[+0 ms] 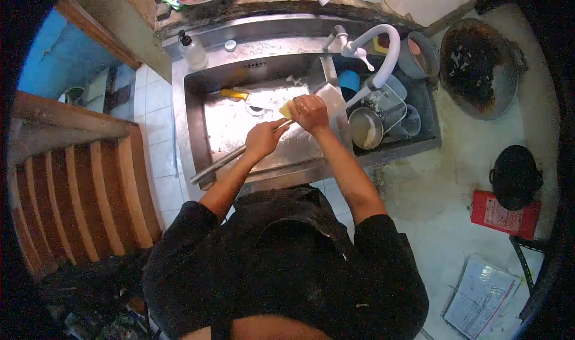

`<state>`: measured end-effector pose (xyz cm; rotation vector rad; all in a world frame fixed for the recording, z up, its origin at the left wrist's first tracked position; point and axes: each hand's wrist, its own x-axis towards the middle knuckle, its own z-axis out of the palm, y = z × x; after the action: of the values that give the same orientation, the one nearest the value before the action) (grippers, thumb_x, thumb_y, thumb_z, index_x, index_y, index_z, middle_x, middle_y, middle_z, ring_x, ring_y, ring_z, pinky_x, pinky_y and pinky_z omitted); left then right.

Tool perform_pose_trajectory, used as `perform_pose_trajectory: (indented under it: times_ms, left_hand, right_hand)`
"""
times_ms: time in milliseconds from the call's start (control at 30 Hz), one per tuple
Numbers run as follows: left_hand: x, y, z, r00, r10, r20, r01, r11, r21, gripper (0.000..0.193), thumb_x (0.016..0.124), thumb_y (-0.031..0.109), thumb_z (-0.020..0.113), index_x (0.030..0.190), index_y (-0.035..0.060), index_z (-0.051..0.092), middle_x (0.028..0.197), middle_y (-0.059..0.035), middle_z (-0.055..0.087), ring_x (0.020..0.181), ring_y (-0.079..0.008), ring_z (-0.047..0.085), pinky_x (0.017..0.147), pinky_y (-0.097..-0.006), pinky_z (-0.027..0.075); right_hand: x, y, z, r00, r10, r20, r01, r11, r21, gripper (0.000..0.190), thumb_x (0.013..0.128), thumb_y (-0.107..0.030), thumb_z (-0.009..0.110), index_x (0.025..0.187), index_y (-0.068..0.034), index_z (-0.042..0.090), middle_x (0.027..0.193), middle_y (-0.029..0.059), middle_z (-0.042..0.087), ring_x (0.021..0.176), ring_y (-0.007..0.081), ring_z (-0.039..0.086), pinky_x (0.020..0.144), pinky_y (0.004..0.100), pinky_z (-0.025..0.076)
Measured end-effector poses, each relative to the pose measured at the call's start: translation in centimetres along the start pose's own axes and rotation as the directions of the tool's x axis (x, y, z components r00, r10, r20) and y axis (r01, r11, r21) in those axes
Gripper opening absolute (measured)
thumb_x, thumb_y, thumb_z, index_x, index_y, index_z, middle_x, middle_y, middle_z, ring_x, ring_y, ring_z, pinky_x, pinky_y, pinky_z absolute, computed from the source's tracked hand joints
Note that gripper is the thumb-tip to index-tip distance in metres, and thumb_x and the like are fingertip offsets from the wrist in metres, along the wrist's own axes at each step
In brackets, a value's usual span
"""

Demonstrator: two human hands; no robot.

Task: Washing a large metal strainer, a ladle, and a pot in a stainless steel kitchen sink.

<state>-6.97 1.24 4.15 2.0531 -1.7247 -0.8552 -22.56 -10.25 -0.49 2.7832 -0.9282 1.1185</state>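
Note:
Over the left basin of a stainless steel sink (200, 115), my left hand (262, 138) grips a long metal handle (219, 164). Its lower end reaches past the sink's front edge at the left. My right hand (310, 112) is closed around a yellow sponge (286, 110), close to the handle's upper part. Just beyond my right hand is a flat, pale, shiny piece (331, 98); whether it joins the handle is hidden by the hand. On the brightly lit basin floor lies a utensil with a yellow handle (235, 93).
A white gooseneck faucet (393, 52) arches over the right basin, which holds a metal bowl (364, 128), a blue cup (348, 83) and clear plastic containers (408, 120). A pump bottle (194, 52) stands at the back left. On the right wall hangs a blackened wok (478, 68).

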Motion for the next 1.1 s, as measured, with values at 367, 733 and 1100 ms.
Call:
perform_pose_trajectory:
  times_ms: [367, 733, 1100]
  left_hand:
    - [0.2, 0.0, 1.2, 0.993, 0.084, -0.078, -0.084, 0.996, 0.001, 0.036, 0.090, 0.046, 0.051, 0.111, 0.0207, 0.067, 0.079, -0.0160, 0.067, 0.073, -0.0351, 0.064, 0.063, -0.0447, 0.049]
    - [0.2, 1.4, 0.6, 0.983, 0.160, -0.095, -0.159, 0.987, 0.023, 0.036, 0.094, 0.037, 0.048, 0.126, 0.0227, 0.056, 0.073, -0.0156, 0.064, 0.070, -0.0354, 0.063, 0.063, -0.0458, 0.049]
    - [1.4, 2.5, 0.4, 0.929, 0.351, -0.120, -0.344, 0.936, 0.078, 0.035, 0.090, 0.034, 0.056, 0.119, 0.0138, 0.057, 0.072, -0.0189, 0.062, 0.068, -0.0384, 0.062, 0.060, -0.0476, 0.048]
  right_hand:
    - [1.1, 4.0, -2.2, 0.792, 0.608, -0.054, -0.609, 0.784, -0.121, 0.030, 0.081, -0.032, 0.068, 0.088, -0.005, 0.057, 0.085, 0.0156, 0.057, 0.079, 0.0341, 0.057, 0.067, 0.0437, 0.046]
    - [-2.8, 2.6, -0.9, 0.878, 0.429, -0.211, -0.446, 0.894, -0.039, 0.023, 0.086, -0.032, 0.058, 0.090, -0.010, 0.057, 0.089, 0.0131, 0.055, 0.087, 0.0315, 0.055, 0.071, 0.0479, 0.044]
    - [-1.9, 2.1, 1.6, 0.961, 0.256, -0.103, -0.235, 0.955, 0.182, 0.017, 0.090, -0.018, 0.050, 0.079, -0.007, 0.056, 0.073, 0.0120, 0.055, 0.075, 0.0318, 0.056, 0.061, 0.0437, 0.044]
